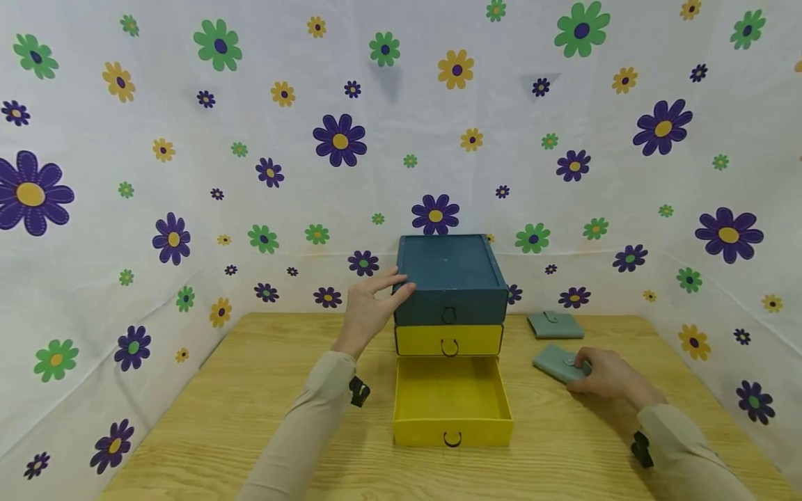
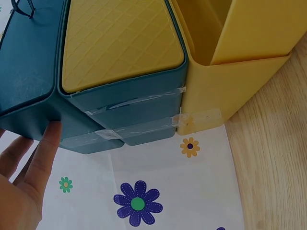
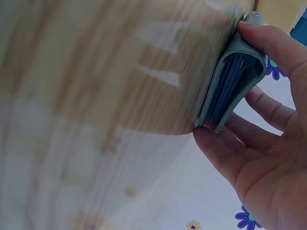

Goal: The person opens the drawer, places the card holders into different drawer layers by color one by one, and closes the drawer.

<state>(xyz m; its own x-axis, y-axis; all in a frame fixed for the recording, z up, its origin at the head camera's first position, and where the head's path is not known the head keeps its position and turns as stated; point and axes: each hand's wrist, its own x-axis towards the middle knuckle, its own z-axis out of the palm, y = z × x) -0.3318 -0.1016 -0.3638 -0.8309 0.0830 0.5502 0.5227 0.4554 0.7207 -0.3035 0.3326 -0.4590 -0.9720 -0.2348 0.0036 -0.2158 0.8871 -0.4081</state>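
A small drawer unit (image 1: pixel 446 261) with a dark teal top stands on the table. My left hand (image 1: pixel 370 309) rests at its upper left edge, fingers extended; in the left wrist view, fingertips (image 2: pixel 52 132) touch the teal side. The teal top drawer (image 1: pixel 422 307) and yellow middle drawer (image 1: pixel 420 341) are pushed in, while the yellow bottom drawer (image 1: pixel 416 433) is pulled out with a bare floor. To the right, my right hand (image 1: pixel 608 379) grips a pale green snap wallet (image 1: pixel 553 360) by its near end. Card-like layers show inside the wallet (image 3: pixel 247 50) in the right wrist view.
Another green wallet (image 1: pixel 557 327) with a strap lies behind the gripped one, near the table's back edge. The wood-look table (image 1: pixel 250 390) meets a white flowered cloth (image 1: pixel 388 181) at the back and sides. Clear tape (image 2: pixel 144 125) runs along the unit's side.
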